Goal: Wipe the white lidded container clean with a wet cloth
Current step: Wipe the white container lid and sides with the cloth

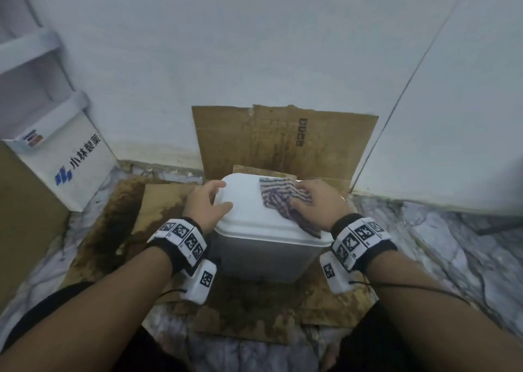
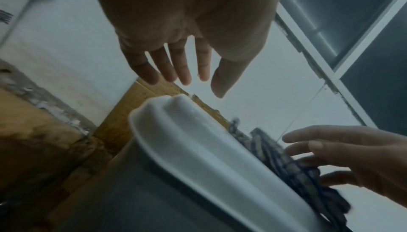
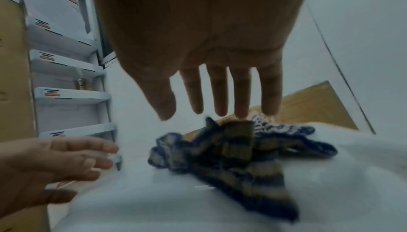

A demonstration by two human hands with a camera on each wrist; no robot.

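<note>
A: On the stained cardboard [image 1: 252,309] on the floor, dead centre, I see the white lidded container [image 1: 263,247]. Where's the cloth?

B: At two o'clock on the lid [image 1: 249,202]. My right hand [image 1: 317,202] lies on the striped cloth [image 1: 285,199], fingers straight, probably to press it flat for wiping.

A: And the left hand [image 1: 208,203]?

B: At nine o'clock, fingers loosely spread over the lid's edge, gripping nothing; I judge it's there to steady the container.
</note>
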